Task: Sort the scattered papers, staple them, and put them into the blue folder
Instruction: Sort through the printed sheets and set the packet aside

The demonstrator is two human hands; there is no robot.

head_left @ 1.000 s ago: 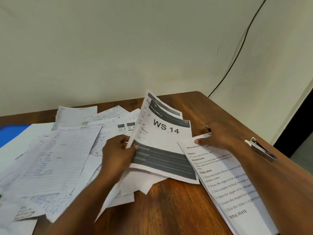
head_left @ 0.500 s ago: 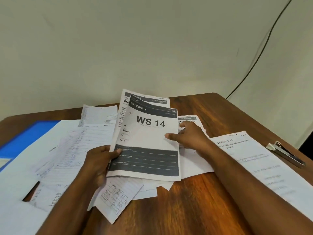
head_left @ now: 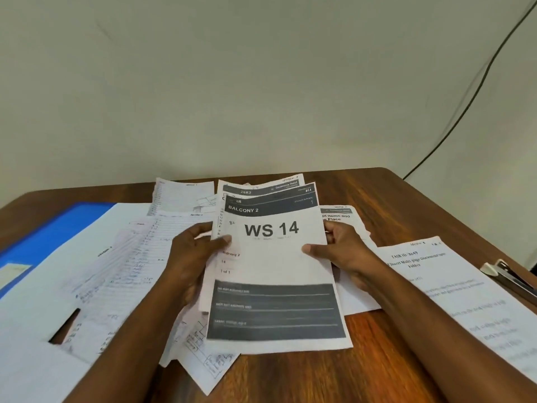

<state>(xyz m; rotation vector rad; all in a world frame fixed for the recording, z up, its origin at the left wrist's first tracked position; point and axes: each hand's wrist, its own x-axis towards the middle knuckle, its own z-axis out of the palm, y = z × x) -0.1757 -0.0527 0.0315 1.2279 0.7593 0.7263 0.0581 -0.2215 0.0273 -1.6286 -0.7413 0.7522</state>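
A small stack of printed sheets [head_left: 273, 266], topped by a page reading "WS 14", is held over the wooden table. My left hand [head_left: 193, 257] grips its left edge, thumb on top. My right hand [head_left: 341, 251] grips its right edge, thumb on the page. Loose handwritten and printed papers [head_left: 122, 271] lie spread to the left and under the stack. The blue folder [head_left: 55, 231] lies at the far left, partly covered by papers. A metal stapler [head_left: 508, 276] rests at the right edge of the table.
A typed instruction sheet [head_left: 459, 298] lies on the right, under my right forearm. The wooden table [head_left: 363, 373] shows bare at the front centre. A pale wall stands close behind, with a black cable [head_left: 470, 106] hanging at the right.
My right hand left the instruction sheet and took the stack's right edge. The stack was squared and turned to face me; my left hand slid up its left edge.
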